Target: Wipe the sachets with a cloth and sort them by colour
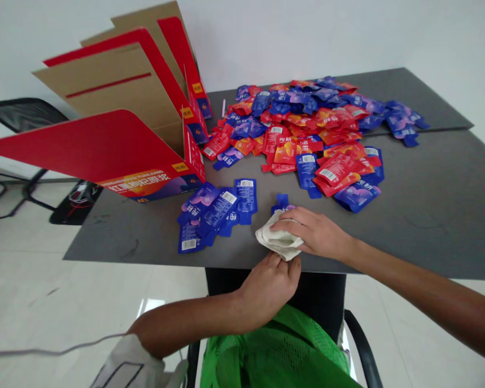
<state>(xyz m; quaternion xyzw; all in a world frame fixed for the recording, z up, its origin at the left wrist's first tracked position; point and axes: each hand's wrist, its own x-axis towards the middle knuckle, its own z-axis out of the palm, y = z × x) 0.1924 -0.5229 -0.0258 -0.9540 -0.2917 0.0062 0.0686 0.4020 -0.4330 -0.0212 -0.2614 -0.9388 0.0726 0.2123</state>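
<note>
My right hand (317,234) is closed on a folded white cloth (277,234) and presses it down near the front edge of the table. From under the cloth sticks out the spouted end of a blue pouch (282,202); the rest of that pouch is covered. At the cloth's near edge, my left hand (269,288) has its fingers curled at the table edge; what they pinch is hidden. Several flat blue pouches (220,210) lie overlapping to the left of the cloth.
Beyond my hands, a heap of red and blue pouches (299,116) spreads over the grey table (420,215). Open red cardboard boxes (84,145) stand at the left, flaps up. A pale, thin stick (223,108) is beside the heap. A black chair (28,116) is behind the boxes.
</note>
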